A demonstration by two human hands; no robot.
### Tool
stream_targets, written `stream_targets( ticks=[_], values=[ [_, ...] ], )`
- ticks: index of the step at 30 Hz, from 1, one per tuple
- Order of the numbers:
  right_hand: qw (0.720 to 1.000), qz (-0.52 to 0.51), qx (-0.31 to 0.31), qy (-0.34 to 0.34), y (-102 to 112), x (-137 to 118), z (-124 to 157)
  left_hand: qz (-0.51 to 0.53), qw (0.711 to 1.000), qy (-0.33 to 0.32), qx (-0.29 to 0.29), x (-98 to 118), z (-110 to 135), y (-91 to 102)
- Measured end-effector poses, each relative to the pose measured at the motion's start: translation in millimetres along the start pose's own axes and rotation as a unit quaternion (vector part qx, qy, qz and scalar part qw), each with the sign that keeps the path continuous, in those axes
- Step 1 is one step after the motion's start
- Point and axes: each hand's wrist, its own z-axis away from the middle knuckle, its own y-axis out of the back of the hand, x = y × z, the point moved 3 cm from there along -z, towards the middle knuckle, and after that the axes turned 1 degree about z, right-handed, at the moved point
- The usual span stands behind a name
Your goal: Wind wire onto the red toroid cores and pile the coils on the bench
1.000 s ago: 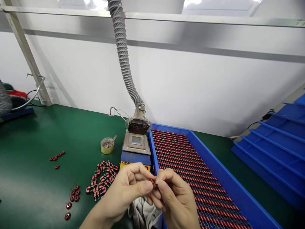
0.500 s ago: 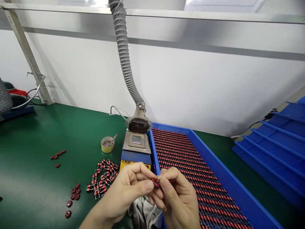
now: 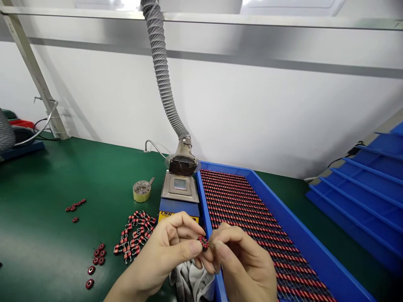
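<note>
– white wall point(image 3: 277, 109) at the back, green bench point(image 3: 122, 167) below it: what else does your head view show?

– a long blue tray point(image 3: 300, 237) holding rows of red-wound parts point(image 3: 239, 201). i'll place everything by that tray.

– so where's the little ring point(image 3: 203, 242)?

– up in my fingers, in line with the tray's left edge at the near end. my left hand point(image 3: 171, 251) pinches it between thumb and fingertips.

– and your right hand point(image 3: 245, 260)?

– just beside the ring, in front of the tray, fingers curled and thumb drawn in to them. i can't tell whether anything is gripped there.

– what's left of the tray?

– close alongside, a metal-topped machine point(image 3: 179, 199) under a grey hose point(image 3: 162, 71), and a pale cloth point(image 3: 192, 281) below my hands. farther left, a pile of clipped red parts point(image 3: 135, 241) and a round pot point(image 3: 141, 193); well apart from the tray, some loose rings point(image 3: 90, 284).

– and right of it?

– more blue trays point(image 3: 355, 193), overlapping.
</note>
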Motion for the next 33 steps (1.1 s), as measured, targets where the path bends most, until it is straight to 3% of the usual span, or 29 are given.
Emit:
stream_targets(
  ticks=[6, 13, 20, 27, 33],
  values=[
    [0.995, -0.001, 0.080, -0.064, -13.1, -5.1, -0.1, 0.001, 1.000, 0.008, -0.005, -1.8, 0.1, -1.2],
    [0.993, 0.015, 0.110, -0.034, -10.3, -6.9, 2.3, -0.002, 1.000, 0.002, -0.003, -0.1, 0.5, -2.0],
    [0.996, 0.068, 0.018, 0.049, -1.7, -3.5, -1.1, -0.013, 1.000, 0.001, 0.023, 0.8, 0.6, 0.1],
    [1.000, 0.011, 0.010, -0.017, -0.8, 3.2, -1.3, -0.024, 0.999, -0.022, 0.035, 4.7, -0.3, -0.4],
    [0.980, 0.162, -0.065, -0.098, 6.0, 0.9, -9.1, -0.001, 0.997, -0.077, -0.001, 3.9, -1.1, 1.3]
  ],
)
